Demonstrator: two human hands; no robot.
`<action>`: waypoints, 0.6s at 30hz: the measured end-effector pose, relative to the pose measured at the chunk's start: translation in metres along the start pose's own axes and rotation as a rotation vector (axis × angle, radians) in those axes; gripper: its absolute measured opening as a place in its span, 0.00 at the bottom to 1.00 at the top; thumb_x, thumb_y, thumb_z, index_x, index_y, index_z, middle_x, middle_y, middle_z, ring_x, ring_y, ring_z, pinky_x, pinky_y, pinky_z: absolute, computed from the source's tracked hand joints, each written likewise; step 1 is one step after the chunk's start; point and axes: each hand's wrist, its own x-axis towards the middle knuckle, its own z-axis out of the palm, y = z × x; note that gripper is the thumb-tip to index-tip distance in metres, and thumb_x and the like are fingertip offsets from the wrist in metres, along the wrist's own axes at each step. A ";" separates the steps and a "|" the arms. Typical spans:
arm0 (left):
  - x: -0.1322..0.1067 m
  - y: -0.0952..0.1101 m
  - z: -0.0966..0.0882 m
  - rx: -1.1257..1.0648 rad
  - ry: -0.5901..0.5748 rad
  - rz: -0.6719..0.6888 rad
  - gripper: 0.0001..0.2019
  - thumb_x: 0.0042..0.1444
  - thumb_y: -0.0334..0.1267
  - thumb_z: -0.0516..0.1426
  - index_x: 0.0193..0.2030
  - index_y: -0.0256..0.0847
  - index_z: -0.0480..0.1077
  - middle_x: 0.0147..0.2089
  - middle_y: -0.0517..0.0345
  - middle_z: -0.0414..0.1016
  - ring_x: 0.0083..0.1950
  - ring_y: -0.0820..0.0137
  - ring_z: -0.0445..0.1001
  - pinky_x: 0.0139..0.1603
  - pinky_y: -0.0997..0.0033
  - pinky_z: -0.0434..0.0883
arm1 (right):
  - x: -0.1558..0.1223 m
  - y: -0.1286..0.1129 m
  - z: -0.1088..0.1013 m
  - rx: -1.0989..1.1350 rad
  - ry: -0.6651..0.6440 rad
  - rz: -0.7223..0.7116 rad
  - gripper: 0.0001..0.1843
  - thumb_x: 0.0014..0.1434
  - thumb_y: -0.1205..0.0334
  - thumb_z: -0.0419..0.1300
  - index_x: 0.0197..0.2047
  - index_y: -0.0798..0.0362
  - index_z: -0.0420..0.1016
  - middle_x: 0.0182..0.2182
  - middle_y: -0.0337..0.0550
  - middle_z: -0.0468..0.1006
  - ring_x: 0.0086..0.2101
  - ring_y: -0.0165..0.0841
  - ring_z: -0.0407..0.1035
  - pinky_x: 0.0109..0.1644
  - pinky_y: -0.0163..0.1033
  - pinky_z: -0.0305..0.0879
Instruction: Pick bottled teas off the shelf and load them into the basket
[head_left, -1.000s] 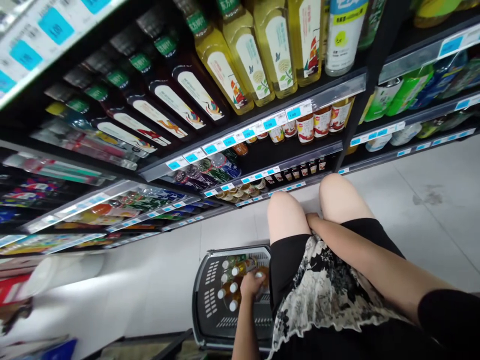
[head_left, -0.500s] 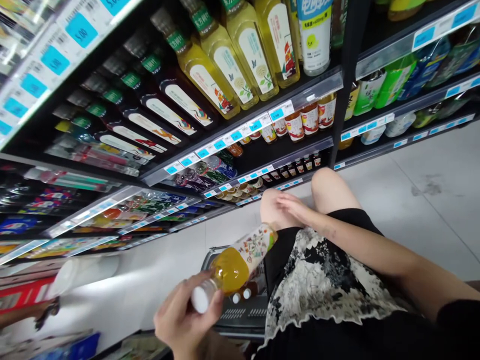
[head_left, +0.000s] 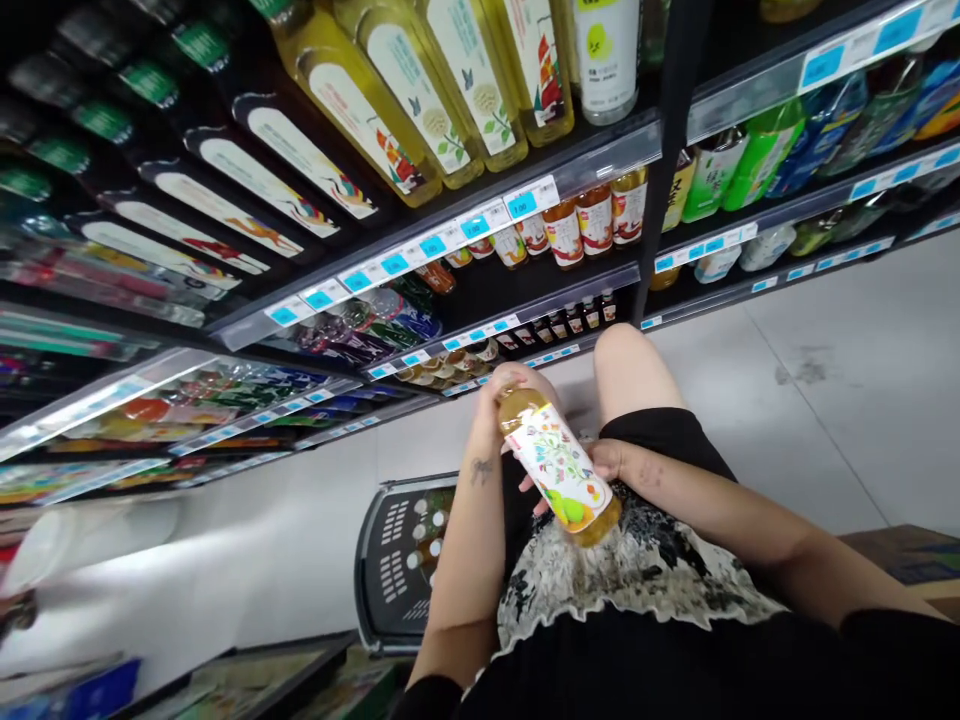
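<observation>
A juice bottle with a white label of printed fruit and leaves lies tilted above my lap, its base towards me. Round its neck end, my left hand is closed; the cap is mostly hidden. My right hand holds the body from below, with fingertips showing past the far side of the label. Left of my legs, a dark shopping basket stands on the floor, partly covered by my left forearm. Inside it are several bottles with white caps.
Shelves in front hold yellow bottles, dark bottles and small juice bottles above a price rail. Another shelf unit with green bottles stands to the right. A low display is at the lower left. Pale floor tiles extend right.
The bottle has moved from the left, over the basket, to above my lap and turned label up. My right hand has come from my knee to hold it too. The view has shifted.
</observation>
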 end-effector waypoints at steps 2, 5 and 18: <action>0.006 -0.019 0.006 -0.082 -0.128 -0.194 0.21 0.56 0.56 0.57 0.36 0.37 0.73 0.28 0.56 0.76 0.29 0.67 0.77 0.28 0.71 0.73 | 0.009 0.008 -0.007 -0.005 0.090 -0.091 0.52 0.32 0.48 0.79 0.58 0.57 0.67 0.54 0.66 0.76 0.56 0.57 0.71 0.58 0.60 0.68; 0.016 -0.045 0.006 -0.335 -0.199 -0.298 0.29 0.57 0.65 0.53 0.35 0.36 0.72 0.36 0.49 0.79 0.40 0.60 0.81 0.38 0.63 0.78 | 0.018 0.019 -0.021 0.009 0.377 -0.136 0.39 0.49 0.42 0.72 0.55 0.59 0.70 0.50 0.63 0.79 0.54 0.51 0.74 0.60 0.58 0.68; 0.060 -0.082 -0.014 -0.512 -0.282 -0.298 0.30 0.62 0.66 0.49 0.33 0.37 0.72 0.33 0.49 0.78 0.39 0.62 0.80 0.48 0.60 0.77 | 0.035 -0.023 -0.023 0.077 0.625 -0.025 0.46 0.64 0.24 0.37 0.51 0.59 0.72 0.42 0.61 0.82 0.44 0.49 0.78 0.50 0.58 0.74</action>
